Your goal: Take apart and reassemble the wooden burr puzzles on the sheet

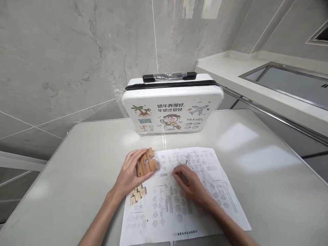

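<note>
My left hand (pixel 133 168) is closed around several notched wooden puzzle pieces (pixel 147 163), held side by side at the upper left edge of a printed paper sheet (pixel 205 223). Just below that hand, smaller and paler notched wooden pieces (pixel 137 194) lie together on the sheet. My right hand (pixel 188 181) is over the middle of the paper with its fingers curled inward. Whether anything is between those fingers is hidden. A small dark mark or object (pixel 186 162) shows just beyond the knuckles, too small to name. Rows of small line drawings cover the sheet.
A white case (pixel 212 102) with cartoon prints, a black handle and loose clear plastic wrap stands upright at the back of the pale table (pixel 276 205). Behind it rises a grey tiled wall (pixel 77 51). To the right runs a counter (pixel 220 68) with an inset glass panel (pixel 292 82).
</note>
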Tool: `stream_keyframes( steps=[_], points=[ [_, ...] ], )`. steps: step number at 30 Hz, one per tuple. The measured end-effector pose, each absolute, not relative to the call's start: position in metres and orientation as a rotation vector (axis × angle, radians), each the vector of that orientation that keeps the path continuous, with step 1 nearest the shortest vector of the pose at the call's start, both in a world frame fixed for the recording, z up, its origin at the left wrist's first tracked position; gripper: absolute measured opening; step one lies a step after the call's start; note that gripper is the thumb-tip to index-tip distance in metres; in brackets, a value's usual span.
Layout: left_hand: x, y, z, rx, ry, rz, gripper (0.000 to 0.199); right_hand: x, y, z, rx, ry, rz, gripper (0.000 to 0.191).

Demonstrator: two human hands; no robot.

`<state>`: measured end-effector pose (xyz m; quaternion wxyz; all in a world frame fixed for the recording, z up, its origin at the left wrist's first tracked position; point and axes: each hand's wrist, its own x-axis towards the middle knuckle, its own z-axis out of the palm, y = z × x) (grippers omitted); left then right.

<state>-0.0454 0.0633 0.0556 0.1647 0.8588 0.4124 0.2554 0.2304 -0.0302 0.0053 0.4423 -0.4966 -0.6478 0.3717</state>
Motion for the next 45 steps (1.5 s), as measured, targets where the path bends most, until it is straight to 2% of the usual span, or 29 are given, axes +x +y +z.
stream_keyframes(
  steps=[2,4,6,8,12,17,23,29,34,39,45],
  points=[
    [-0.023,0.051,0.062,2.423,1.053,0.714,0.08,0.233,-0.03,0.007,-1.168,-1.401,1.142,0.025],
    [0.001,0.038,0.06,2.39,0.924,0.708,0.087,0.234,-0.03,0.007,-1.038,-1.188,1.415,0.044],
    [0.023,0.027,0.053,2.338,0.866,0.712,0.092,0.236,-0.03,0.006,-0.909,-0.969,1.69,0.061],
    [0.041,0.019,0.042,2.3,0.857,0.665,0.093,0.238,-0.031,0.005,-0.85,-0.735,1.893,0.069],
    [0.06,0.01,0.023,2.228,0.897,0.671,0.089,0.242,-0.031,0.001,-0.83,-0.391,1.979,0.062],
    [0.064,0.001,0.012,1.971,1.064,0.781,0.09,0.246,-0.026,0.005,-0.81,-0.282,1.916,0.051],
    [0.068,-0.002,0.012,1.704,1.26,0.914,0.056,0.247,-0.022,0.012,-0.721,-0.337,1.836,0.053],
    [0.068,-0.006,0.018,1.544,1.215,0.713,0.053,0.244,-0.026,0.004,-0.817,-0.401,1.767,0.052],
    [0.064,-0.005,0.02,1.356,1.178,0.833,0.055,0.242,-0.028,-0.004,-1.012,-0.407,1.673,0.046],
    [0.06,0.0,0.025,1.184,1.066,0.918,0.04,0.247,-0.023,0.004,-1.006,-0.453,1.601,0.054],
    [0.061,0.0,0.024,1.181,1.039,0.928,0.036,0.257,-0.025,0.009,-1.014,-0.613,1.907,0.047]
  ],
)
